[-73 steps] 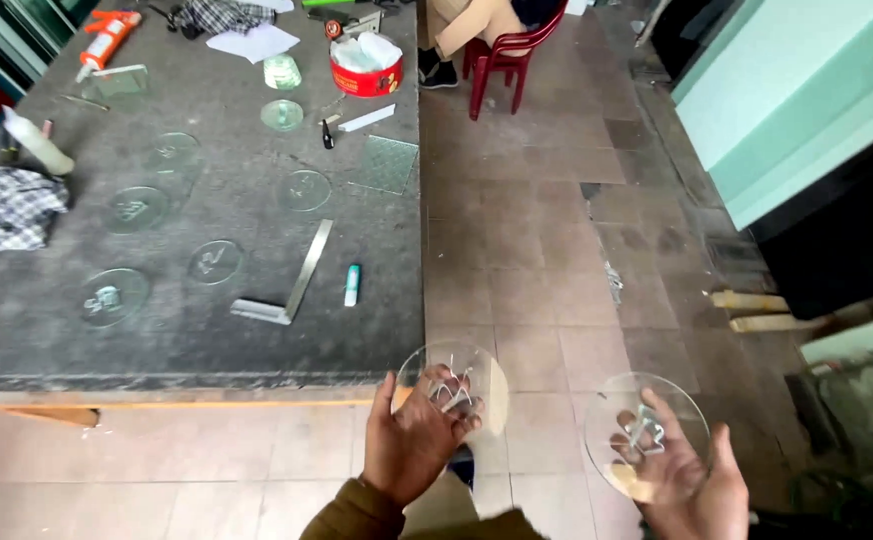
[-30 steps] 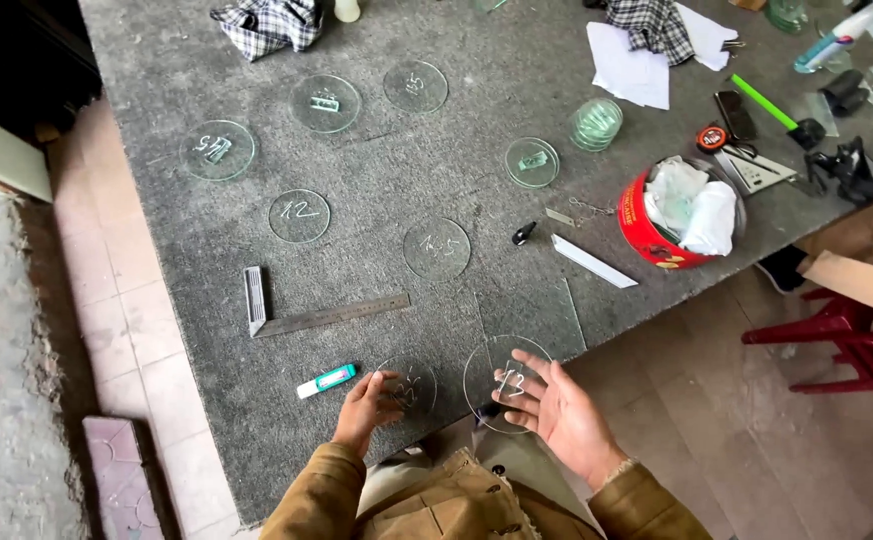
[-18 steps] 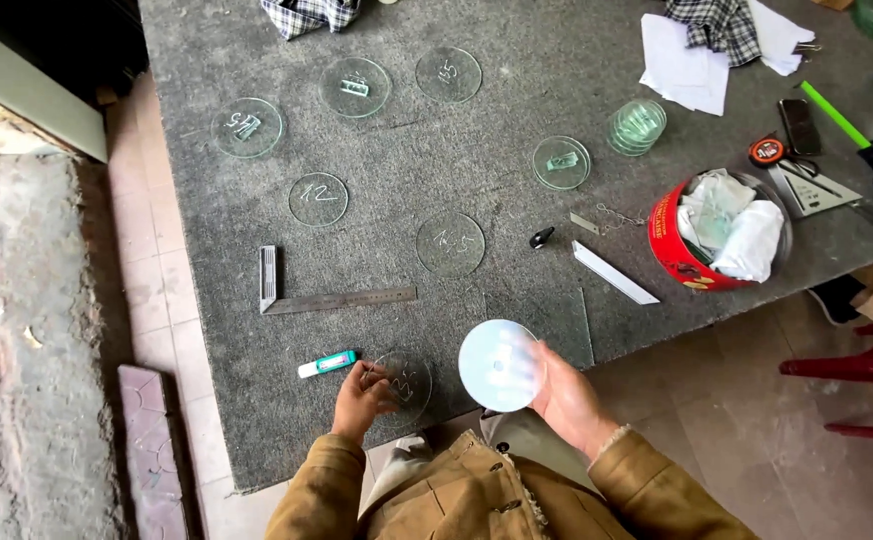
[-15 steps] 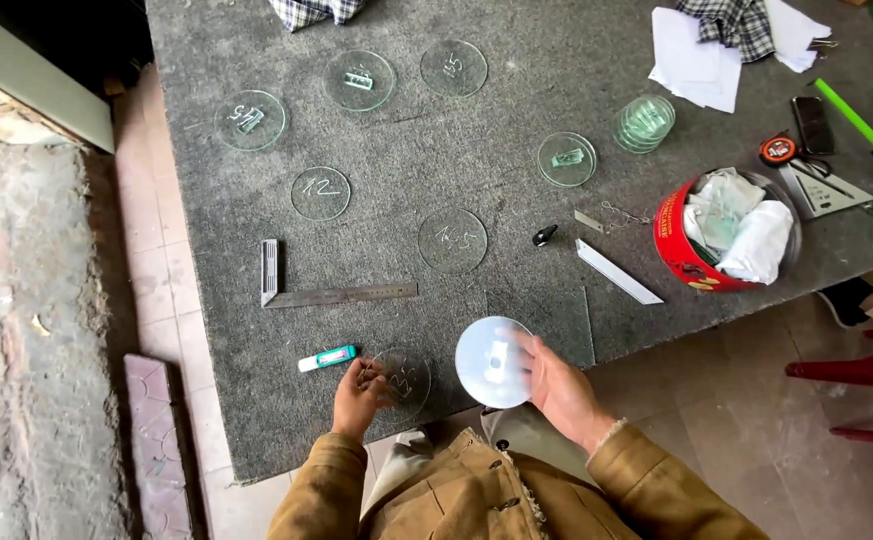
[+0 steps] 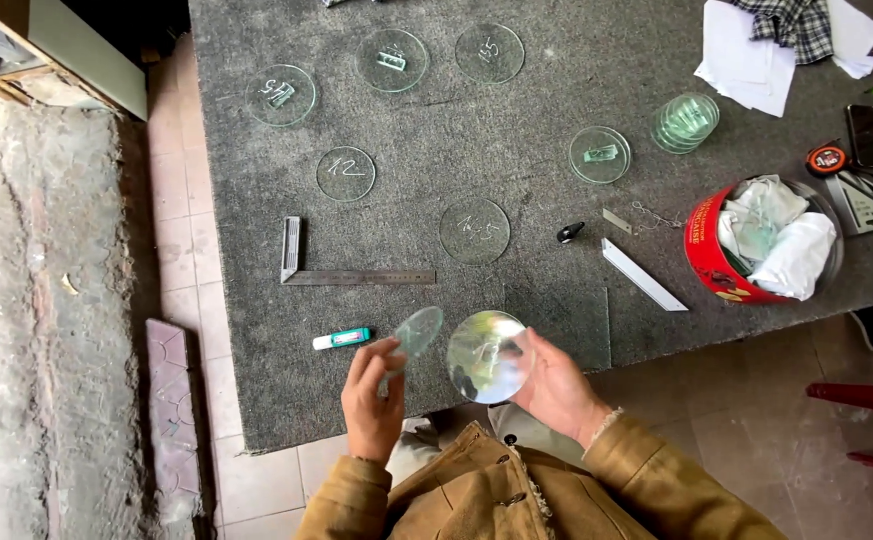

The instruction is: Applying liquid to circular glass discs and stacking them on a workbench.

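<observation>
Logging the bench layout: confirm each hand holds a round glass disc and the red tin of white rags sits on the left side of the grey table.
One detail is wrong. The head view shows the red tin on the right side of the grey table, not the left. The left hand and right hand each hold a round glass disc.

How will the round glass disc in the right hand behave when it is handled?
The round glass disc looks thin and clear, so it is probably stiff but fragile at the rim. Its smooth, reflecting face suggests that it may slip in the right hand. Laid flat on the grey felt table, like the other discs, it should not roll.
</observation>
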